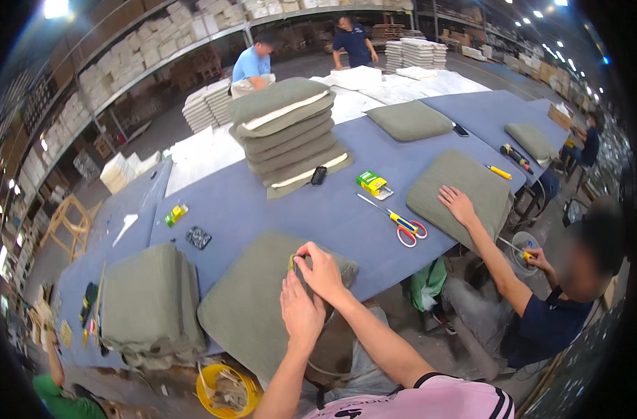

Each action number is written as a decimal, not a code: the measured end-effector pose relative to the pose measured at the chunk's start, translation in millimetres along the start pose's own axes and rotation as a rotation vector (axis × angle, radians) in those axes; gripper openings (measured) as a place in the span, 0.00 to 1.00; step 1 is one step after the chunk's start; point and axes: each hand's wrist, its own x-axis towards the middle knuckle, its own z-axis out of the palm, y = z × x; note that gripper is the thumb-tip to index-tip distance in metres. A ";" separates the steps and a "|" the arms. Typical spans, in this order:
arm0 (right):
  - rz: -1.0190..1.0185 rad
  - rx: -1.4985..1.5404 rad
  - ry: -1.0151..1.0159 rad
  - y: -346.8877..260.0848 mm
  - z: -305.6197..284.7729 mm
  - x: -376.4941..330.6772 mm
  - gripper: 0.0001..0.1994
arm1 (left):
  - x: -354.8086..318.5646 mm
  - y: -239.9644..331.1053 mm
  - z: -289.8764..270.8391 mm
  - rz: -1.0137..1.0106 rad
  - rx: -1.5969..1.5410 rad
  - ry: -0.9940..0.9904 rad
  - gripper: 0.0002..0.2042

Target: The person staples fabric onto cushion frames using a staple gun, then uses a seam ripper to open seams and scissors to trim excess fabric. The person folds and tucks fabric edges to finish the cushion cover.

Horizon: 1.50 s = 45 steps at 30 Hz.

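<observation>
Blue work table (297,216): layout and present state

The table spans the scene from near left to far right. A stack of green-grey cushions (287,136) stands at the far side, left of centre. A pile of green-grey pads (140,293) occupies the near left. The work cushion (252,293) lies flat at the near edge, right of the pile, beneath both hands. A second cushion (451,188) lies to the right, with a co-worker's hand (458,204) spread on it. A yellow bucket (214,410) sits below the near edge. Scissors (412,229) with red and white handles rest right of the work cushion. Left hand (301,306): open, fingers straight and together. Right hand (322,272): curled, thumb and forefinger pinching. A green-and-yellow box (373,184) lies beyond the scissors. Pinched item: a small yellowish piece (290,262), above the work cushion, identity unclear
</observation>
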 end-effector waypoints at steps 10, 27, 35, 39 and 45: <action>-0.415 -0.331 -0.688 -85.6 62.4 17.2 0.09 | 9.9 5.3 -12.5 -0.247 -0.174 -0.491 0.37; -0.812 -1.146 -1.101 -64.6 167.8 -19.2 0.05 | -11.6 -29.6 36.3 -0.073 -0.098 0.050 0.43; -0.658 -0.182 -0.393 -205.5 80.9 23.9 0.06 | -7.4 -47.9 12.4 -0.174 -0.336 -0.013 0.39; -1.174 -0.087 0.337 -306.8 -32.0 34.9 0.05 | -7.2 -68.3 -15.7 -0.309 -0.345 -0.038 0.36; -1.259 -0.145 0.148 -333.3 4.0 40.6 0.07 | -2.7 -47.0 -14.0 -0.239 -0.315 -0.111 0.36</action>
